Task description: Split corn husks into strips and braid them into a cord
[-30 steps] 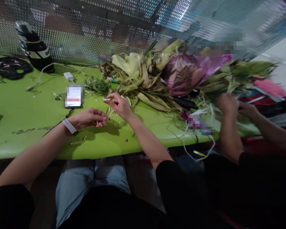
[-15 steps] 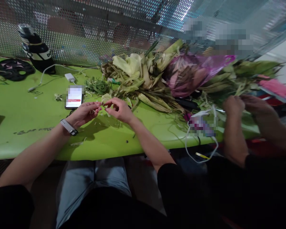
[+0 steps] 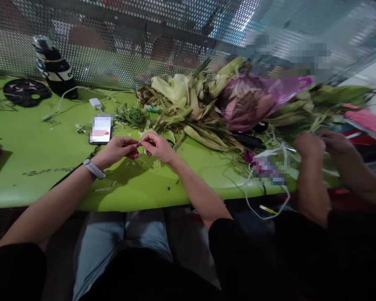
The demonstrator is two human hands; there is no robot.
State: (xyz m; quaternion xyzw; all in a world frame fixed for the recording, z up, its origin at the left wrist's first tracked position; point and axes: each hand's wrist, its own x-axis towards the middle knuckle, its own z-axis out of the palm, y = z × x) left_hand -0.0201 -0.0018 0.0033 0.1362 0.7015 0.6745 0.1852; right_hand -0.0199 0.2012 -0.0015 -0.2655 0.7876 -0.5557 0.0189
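Note:
My left hand (image 3: 120, 149) and my right hand (image 3: 156, 146) meet fingertip to fingertip above the green table (image 3: 138, 194). Both are pinched closed; whatever lies between the fingers is too small to make out. A pale watch band (image 3: 95, 169) circles my left wrist. Just behind my left hand lies a phone (image 3: 100, 128) with its screen lit. Beyond my fingers sits a small heap of thin green strips (image 3: 131, 116). Pale scraps (image 3: 104, 189) are scattered on the table below my hands.
Dry corn husks (image 3: 194, 100) and a purple plastic bag (image 3: 246, 100) are piled at the back. A dark bottle (image 3: 58, 71) and a black mask-like object (image 3: 26, 93) stand back left. At right, a co-worker's hands (image 3: 310, 144) work near a white cable (image 3: 247, 196).
My left hand has turned, knuckles now more upward, and its fingers have come together against my right fingertips. The whole view has shifted slightly.

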